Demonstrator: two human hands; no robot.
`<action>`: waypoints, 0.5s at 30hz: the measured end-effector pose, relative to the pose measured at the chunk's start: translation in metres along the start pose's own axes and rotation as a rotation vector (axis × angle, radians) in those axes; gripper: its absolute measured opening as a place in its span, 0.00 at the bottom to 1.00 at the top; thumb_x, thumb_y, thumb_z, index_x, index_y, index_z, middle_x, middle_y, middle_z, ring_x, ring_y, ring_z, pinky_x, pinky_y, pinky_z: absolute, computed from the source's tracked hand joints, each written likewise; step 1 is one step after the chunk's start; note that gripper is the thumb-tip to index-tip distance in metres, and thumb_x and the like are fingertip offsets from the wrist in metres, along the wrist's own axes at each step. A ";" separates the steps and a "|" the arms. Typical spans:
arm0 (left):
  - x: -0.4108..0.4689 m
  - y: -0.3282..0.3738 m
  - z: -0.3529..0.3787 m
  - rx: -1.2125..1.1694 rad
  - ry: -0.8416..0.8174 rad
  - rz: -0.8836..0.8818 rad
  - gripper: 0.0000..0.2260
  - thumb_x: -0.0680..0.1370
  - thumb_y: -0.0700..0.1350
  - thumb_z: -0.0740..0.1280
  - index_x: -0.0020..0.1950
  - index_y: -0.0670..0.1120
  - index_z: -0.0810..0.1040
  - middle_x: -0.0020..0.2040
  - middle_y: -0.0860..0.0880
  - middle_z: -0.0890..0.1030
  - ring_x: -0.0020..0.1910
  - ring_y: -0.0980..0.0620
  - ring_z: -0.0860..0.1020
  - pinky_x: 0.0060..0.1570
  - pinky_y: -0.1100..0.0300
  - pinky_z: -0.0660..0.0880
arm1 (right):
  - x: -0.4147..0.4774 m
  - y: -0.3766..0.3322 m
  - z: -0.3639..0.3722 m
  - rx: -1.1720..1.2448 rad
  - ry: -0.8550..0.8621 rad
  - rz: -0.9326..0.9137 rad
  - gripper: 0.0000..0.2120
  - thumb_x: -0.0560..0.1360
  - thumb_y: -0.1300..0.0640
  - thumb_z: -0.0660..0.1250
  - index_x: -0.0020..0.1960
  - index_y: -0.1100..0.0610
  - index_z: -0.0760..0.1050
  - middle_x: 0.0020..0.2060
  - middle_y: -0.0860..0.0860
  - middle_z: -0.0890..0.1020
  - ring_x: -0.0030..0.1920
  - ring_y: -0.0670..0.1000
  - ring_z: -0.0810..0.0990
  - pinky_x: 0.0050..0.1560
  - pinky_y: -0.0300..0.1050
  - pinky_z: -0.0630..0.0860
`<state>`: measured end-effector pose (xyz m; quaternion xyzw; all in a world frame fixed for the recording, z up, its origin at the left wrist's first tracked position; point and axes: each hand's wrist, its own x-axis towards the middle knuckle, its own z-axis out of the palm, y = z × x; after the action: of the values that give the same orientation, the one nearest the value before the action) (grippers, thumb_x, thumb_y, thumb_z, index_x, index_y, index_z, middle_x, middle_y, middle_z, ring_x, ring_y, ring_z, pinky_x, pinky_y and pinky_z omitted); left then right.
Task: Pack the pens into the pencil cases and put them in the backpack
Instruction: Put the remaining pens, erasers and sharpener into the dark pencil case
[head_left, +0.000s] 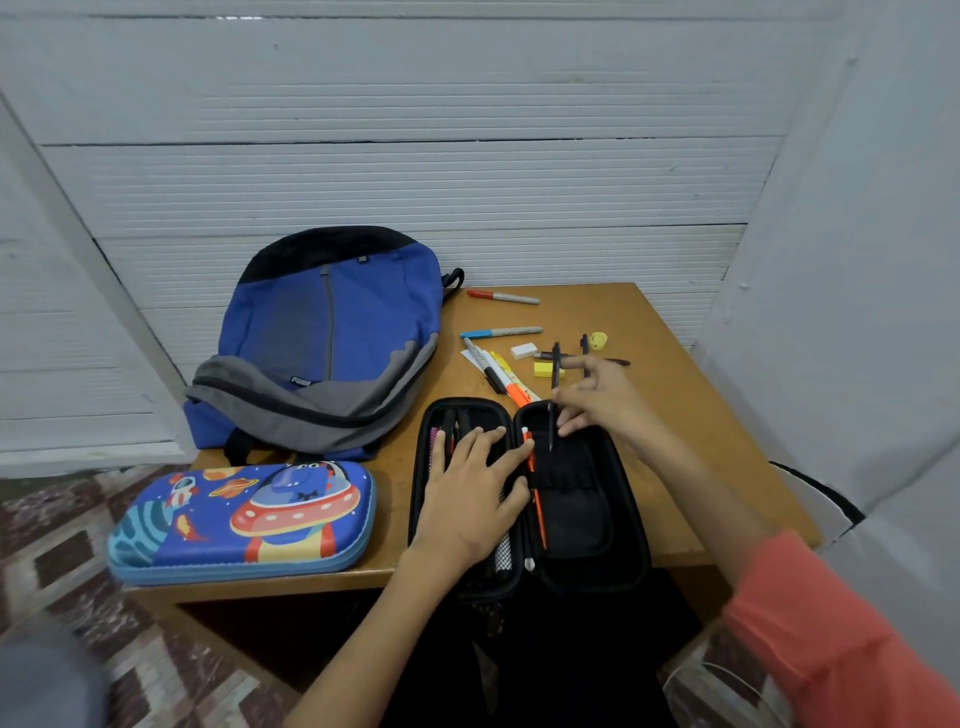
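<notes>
A black pencil case (582, 525) lies open at the table's front edge. My left hand (470, 493) rests flat on its left half, fingers spread over the pens inside. My right hand (602, 402) pinches a black pen (554, 395) and holds it upright, tip down over the case's right half. An orange pen (535, 499) lies along the case's middle. Loose markers (501, 332) lie behind the case on the table. A closed blue space-print pencil case (244, 519) sits at the front left. The blue and grey backpack (322, 343) lies at the back left.
On the wooden table (675, 467) behind the open case lie a white eraser (523, 351), a yellow eraser (542, 369), a yellow sharpener (598, 340) and a red-capped marker (501, 297). White panel walls close in behind and at the right.
</notes>
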<state>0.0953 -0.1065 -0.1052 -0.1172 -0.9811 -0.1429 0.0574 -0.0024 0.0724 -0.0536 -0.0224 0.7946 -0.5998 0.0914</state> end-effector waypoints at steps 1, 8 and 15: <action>0.000 0.000 0.000 0.001 0.000 0.001 0.33 0.72 0.62 0.37 0.76 0.62 0.61 0.76 0.54 0.62 0.77 0.54 0.53 0.74 0.47 0.34 | -0.002 0.002 0.003 -0.010 -0.021 0.021 0.25 0.75 0.66 0.68 0.70 0.61 0.64 0.40 0.63 0.81 0.29 0.52 0.81 0.32 0.43 0.81; 0.000 0.000 -0.001 0.016 -0.003 -0.003 0.33 0.73 0.62 0.37 0.76 0.62 0.60 0.76 0.54 0.61 0.77 0.53 0.53 0.74 0.46 0.34 | -0.008 0.010 0.018 -0.072 -0.096 0.074 0.26 0.75 0.66 0.69 0.70 0.60 0.65 0.34 0.59 0.82 0.29 0.52 0.82 0.35 0.46 0.82; 0.000 0.000 -0.001 0.018 -0.006 -0.008 0.33 0.72 0.63 0.37 0.76 0.63 0.59 0.76 0.54 0.61 0.77 0.54 0.53 0.75 0.47 0.35 | -0.017 0.001 0.012 -0.156 -0.266 0.172 0.34 0.73 0.70 0.70 0.73 0.57 0.58 0.34 0.57 0.80 0.30 0.51 0.82 0.32 0.42 0.81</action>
<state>0.0955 -0.1064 -0.1044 -0.1133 -0.9830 -0.1337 0.0549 0.0162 0.0634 -0.0561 -0.0406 0.8185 -0.5183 0.2444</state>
